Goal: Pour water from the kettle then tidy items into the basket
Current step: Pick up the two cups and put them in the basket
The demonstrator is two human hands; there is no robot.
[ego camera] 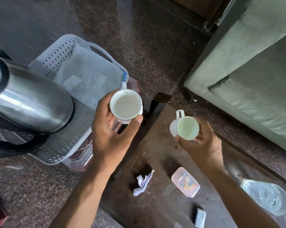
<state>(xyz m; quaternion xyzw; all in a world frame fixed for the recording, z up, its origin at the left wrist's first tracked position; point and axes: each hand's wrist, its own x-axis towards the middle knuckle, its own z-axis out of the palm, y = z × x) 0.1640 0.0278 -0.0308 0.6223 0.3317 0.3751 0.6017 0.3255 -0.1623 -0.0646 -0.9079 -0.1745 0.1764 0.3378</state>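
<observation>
My left hand (109,134) grips a white cup (125,104) from below, holding it over the right edge of the grey plastic basket (60,53). My right hand (203,145) holds a second white cup (185,127) by its base above the dark table (157,160); its handle points away from me. A steel kettle (30,97) with a black handle lies tilted in the basket at the left, beside a clear plastic bag. Whether the cups hold liquid is hard to tell.
On the table lie a crumpled white wrapper (143,182), a small clear plastic box (185,181), a glass bottle (265,195) on its side and a small white carton (200,217). A grey-green sofa (247,66) stands at the right. The basket rests on a low stool on the speckled floor.
</observation>
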